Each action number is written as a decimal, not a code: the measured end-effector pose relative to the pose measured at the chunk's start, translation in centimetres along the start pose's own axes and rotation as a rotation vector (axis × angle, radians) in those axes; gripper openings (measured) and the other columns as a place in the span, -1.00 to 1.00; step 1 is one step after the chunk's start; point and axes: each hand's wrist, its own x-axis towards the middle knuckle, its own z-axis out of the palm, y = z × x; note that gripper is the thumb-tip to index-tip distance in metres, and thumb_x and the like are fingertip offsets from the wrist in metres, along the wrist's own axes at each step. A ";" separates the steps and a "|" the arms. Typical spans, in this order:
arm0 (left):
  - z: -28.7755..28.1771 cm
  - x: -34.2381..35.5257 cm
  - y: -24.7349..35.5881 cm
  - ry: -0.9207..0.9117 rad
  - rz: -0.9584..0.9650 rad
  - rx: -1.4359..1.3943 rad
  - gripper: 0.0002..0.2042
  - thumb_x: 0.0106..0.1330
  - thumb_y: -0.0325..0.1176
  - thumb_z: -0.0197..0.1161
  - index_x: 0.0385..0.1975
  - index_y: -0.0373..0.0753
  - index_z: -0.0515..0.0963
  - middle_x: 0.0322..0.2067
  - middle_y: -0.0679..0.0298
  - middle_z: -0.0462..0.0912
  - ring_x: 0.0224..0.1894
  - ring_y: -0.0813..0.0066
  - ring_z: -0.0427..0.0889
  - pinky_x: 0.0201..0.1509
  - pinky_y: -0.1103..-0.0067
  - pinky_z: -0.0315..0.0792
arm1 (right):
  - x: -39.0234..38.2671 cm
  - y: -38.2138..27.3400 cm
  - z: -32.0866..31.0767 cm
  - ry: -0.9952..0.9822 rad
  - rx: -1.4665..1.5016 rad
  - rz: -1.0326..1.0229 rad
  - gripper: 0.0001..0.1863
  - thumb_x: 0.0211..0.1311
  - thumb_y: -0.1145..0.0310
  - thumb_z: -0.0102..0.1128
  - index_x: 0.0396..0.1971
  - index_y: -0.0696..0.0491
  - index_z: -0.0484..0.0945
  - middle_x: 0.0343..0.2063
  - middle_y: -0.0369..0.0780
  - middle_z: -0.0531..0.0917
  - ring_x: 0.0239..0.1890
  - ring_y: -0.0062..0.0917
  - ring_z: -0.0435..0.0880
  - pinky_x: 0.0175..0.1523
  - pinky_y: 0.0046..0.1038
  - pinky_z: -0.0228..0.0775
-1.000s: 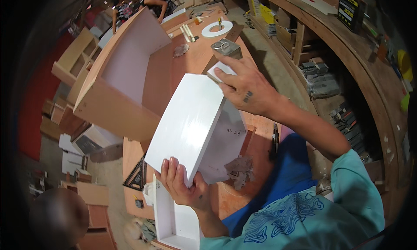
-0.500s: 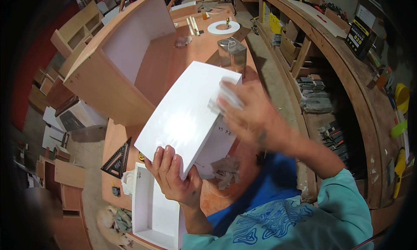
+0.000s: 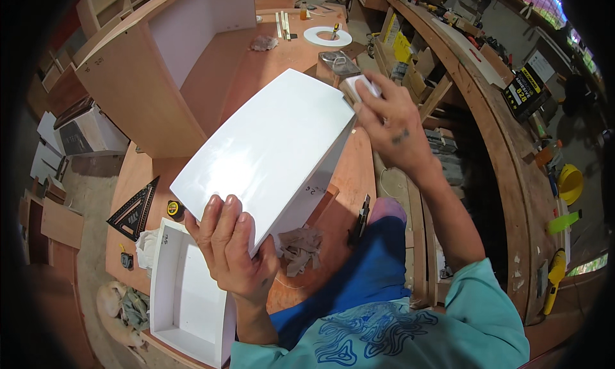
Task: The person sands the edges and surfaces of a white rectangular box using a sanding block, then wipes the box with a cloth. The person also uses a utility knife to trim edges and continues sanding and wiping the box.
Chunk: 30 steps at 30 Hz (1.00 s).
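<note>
A glossy white drawer-like box (image 3: 262,148) with a gently curved side is held tilted above the workbench, its broad face up. My left hand (image 3: 234,250) is closed round its near lower corner, fingers on top and thumb by the edge. In my right hand (image 3: 398,129) is a small white block (image 3: 357,89), gripped between thumb and fingers. The block is at the box's far right corner; whether it touches the edge is unclear. A second white box (image 3: 192,289), open side up, lies below my left hand. A crumpled grey cloth (image 3: 301,248) lies beneath the held box.
A large wooden cabinet carcass (image 3: 138,87) stands at the left on the workbench (image 3: 349,177). Beyond the held box is a metal can (image 3: 338,65). A black speed square (image 3: 134,209), a tape measure (image 3: 174,209) and a utility knife (image 3: 360,218) lie nearby. A long shelf (image 3: 487,151) runs along the right.
My right hand has moved with the block from the box's upper face out to its far right corner. My left hand keeps its hold. The whole view has shifted.
</note>
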 end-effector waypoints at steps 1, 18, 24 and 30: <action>0.2 0.1 0.2 0.012 0.001 -0.010 -0.54 0.03 -0.62 0.24 0.01 -0.22 0.50 0.09 0.07 0.65 0.25 -0.10 0.54 0.48 -0.12 0.13 | 0.2 0.5 -0.2 -0.002 -0.029 0.007 -0.53 0.14 0.54 0.25 0.13 0.17 0.61 0.19 0.12 0.53 -0.05 -0.15 0.57 0.13 -0.11 0.37; -0.9 0.3 -1.2 -0.047 0.081 0.156 -0.56 0.12 -0.63 0.23 0.06 -0.23 0.53 0.11 0.10 0.66 0.31 0.03 0.52 0.50 -0.05 0.09 | -3.4 12.9 1.7 0.314 0.341 0.509 -0.68 0.33 0.32 0.20 0.00 0.12 0.67 -0.06 -0.07 0.71 -0.12 -0.35 0.71 -0.02 -0.40 0.50; -4.3 2.8 2.9 -0.451 0.140 0.544 -0.52 0.34 -0.40 0.31 0.25 -0.32 0.44 0.23 0.02 0.55 0.35 0.04 0.47 0.52 0.01 0.06 | -16.5 14.2 10.7 0.552 1.168 1.216 -0.50 0.38 0.34 0.20 0.25 0.26 0.50 0.09 -0.19 0.66 0.08 -0.58 0.62 0.19 -0.56 0.42; -1.8 5.3 7.8 -0.723 0.100 0.783 -0.44 0.42 -0.34 0.26 0.28 -0.58 0.29 0.28 -0.32 0.38 0.37 -0.27 0.36 0.42 0.00 0.24 | -25.4 13.6 17.9 0.867 1.230 1.443 -0.47 0.42 0.33 0.16 0.28 0.29 0.44 0.21 -0.15 0.59 0.18 -0.54 0.58 0.30 -0.54 0.35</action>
